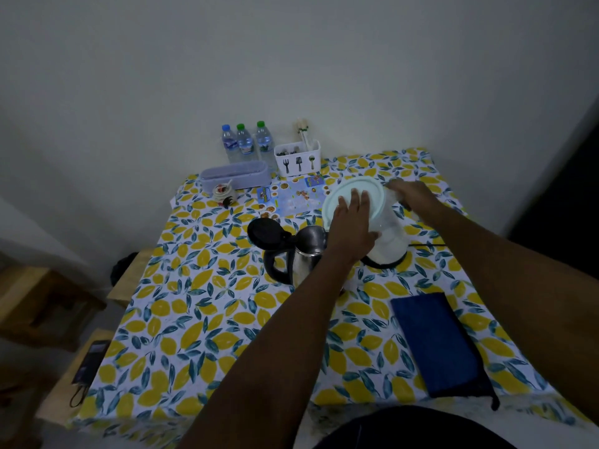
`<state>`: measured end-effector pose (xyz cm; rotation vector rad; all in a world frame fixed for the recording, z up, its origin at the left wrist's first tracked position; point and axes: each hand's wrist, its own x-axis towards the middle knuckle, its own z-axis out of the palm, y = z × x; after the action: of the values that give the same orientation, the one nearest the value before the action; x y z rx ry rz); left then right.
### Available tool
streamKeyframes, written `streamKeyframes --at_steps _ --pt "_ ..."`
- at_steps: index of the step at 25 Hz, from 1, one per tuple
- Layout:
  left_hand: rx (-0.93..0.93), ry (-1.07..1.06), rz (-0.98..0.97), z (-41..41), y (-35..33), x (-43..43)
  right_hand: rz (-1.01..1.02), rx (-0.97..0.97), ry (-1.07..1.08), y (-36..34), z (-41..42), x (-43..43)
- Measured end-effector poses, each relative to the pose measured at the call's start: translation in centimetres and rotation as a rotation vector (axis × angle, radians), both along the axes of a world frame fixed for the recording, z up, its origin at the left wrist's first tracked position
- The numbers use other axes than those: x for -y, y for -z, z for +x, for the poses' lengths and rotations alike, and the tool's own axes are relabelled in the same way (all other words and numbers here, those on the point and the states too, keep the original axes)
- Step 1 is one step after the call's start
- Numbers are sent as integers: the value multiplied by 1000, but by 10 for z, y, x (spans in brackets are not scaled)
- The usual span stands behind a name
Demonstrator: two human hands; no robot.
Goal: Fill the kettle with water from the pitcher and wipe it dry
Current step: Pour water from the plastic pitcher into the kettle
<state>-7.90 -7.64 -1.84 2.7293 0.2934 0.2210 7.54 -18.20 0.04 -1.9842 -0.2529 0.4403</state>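
Note:
A steel kettle (pixel 308 254) with a black handle stands mid-table, its black lid (pixel 264 233) flipped open to the left. Just right of it a clear plastic pitcher (pixel 390 234) with a pale green lid (pixel 346 192) is tilted toward the kettle. My left hand (pixel 351 222) presses on the pitcher's lid and upper side. My right hand (pixel 411 194) grips the pitcher's far side, where its handle is hidden. A folded dark blue cloth (pixel 437 345) lies on the table at the right front.
The kettle's black base (pixel 385 262) sits under the pitcher with a cord running right. At the back stand three water bottles (pixel 244 144), a white cutlery caddy (pixel 296 158), a lilac box (pixel 235 175), a small jar (pixel 223 192) and a leaflet (pixel 291 197). Wooden stools stand at the left.

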Motion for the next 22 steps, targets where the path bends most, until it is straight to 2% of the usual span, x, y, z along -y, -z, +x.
streamKeyframes --at_steps 5,12,18,22 --pt "-162 144 106 32 11 28 107 -152 143 40 12 49" --pt "-299 319 274 96 34 100 264 -297 365 87 46 133" --pt "-345 358 386 137 50 151 374 -298 450 118 81 179" --pt "-322 384 413 149 60 154 361 -283 443 132 95 189"
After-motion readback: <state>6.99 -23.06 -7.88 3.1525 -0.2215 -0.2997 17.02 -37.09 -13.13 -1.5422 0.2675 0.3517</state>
